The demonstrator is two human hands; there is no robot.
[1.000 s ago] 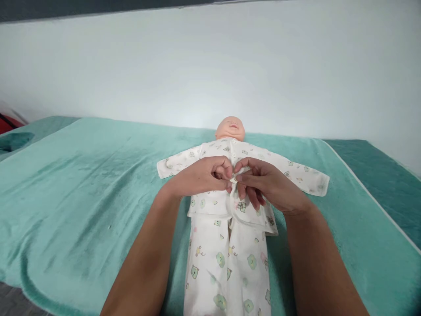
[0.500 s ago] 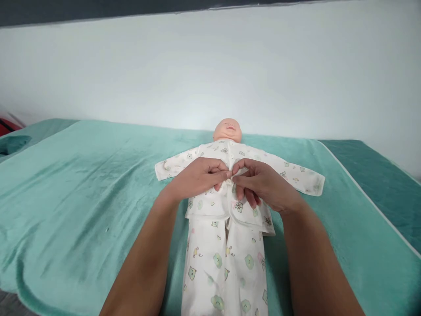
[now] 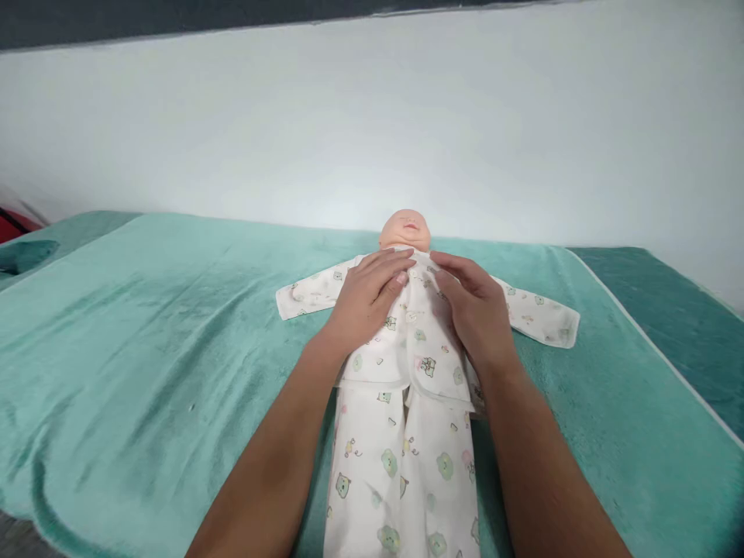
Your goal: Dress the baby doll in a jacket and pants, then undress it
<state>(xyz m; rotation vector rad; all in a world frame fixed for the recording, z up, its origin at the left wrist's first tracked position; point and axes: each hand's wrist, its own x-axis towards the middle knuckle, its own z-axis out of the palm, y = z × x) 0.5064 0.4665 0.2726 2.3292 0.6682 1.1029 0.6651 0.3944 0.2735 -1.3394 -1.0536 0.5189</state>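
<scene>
A baby doll point(image 3: 405, 230) lies on its back, dressed in a white printed long-sleeved top point(image 3: 427, 360) and matching trousers point(image 3: 401, 473). My left hand point(image 3: 372, 294) rests with fingers stretched out over the left side of the chest. On the other side my right hand point(image 3: 473, 302) lies on the top, its fingers extended toward the collar. Down the middle runs the front seam, and a small button point(image 3: 412, 316) shows between my hands. Both sleeves are spread outward. The trouser ends run out of view at the bottom.
A teal plush blanket point(image 3: 174, 349) lies under the doll, wrinkled on the left. At the right, a darker green cover point(image 3: 674, 318) shows beyond its pale edge. A white wall point(image 3: 372, 124) stands behind. Something red point(image 3: 12, 226) shows at the far left.
My hands have left the pinch at the middle button and moved up and apart onto the chest. The fingers have opened and now lie flatter on the top.
</scene>
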